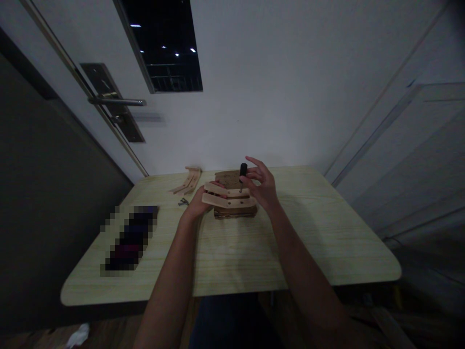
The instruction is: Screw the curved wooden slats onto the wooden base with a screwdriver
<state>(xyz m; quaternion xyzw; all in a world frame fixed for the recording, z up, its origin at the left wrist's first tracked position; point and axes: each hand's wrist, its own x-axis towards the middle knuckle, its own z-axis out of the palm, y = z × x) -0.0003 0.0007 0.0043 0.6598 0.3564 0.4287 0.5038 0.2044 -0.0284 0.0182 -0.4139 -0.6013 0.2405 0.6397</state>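
My left hand (201, 201) grips the left end of a pale wooden piece (216, 199) made of two bent strips with dark holes. Part of those fingers is hidden behind the wood. In my right hand (263, 186) is a screwdriver (243, 169) with a black handle, pinched between thumb and fingers while one finger sticks out. It stands nearly upright, its tip down at a hole in the far strip. Beneath the wooden piece lies a brown cardboard block (235, 213), its back part showing behind the strips.
At the table's back left lies a similar pale wooden piece (191, 180), with a few small metal screws (183, 201) in front of it. A blurred-out dark object (132, 238) rests on the left of the table (327, 242). A door with a handle (118, 102) rises behind.
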